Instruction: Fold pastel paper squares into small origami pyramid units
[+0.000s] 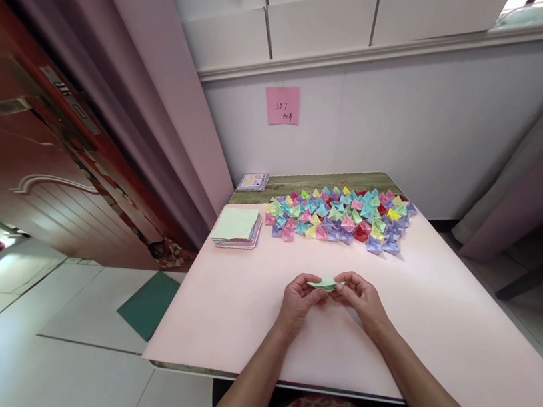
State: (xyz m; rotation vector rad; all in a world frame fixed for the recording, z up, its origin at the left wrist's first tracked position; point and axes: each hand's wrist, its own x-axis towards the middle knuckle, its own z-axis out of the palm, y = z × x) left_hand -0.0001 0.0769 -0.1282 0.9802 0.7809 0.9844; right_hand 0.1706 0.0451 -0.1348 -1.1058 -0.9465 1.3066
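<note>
A small light-green folded paper (325, 285) is held between my two hands, just above the pink tabletop near its front. My left hand (301, 299) pinches its left end with thumb and fingers. On the other side, my right hand (358, 296) grips the right end, the thumb lying on the near face. Fingers cover both ends of the fold, so its full shape is hidden. Beyond the hands lies a dense spread of folded paper pieces (338, 214) in pink, blue, purple, yellow, green and red.
A stack of square coloured paper (237, 225) sits at the left of the pink-covered table (205, 307). Behind it is a small printed pack (253, 182). A pink note (283, 105) hangs on the wall. A green sheet (149, 306) lies on the floor at left.
</note>
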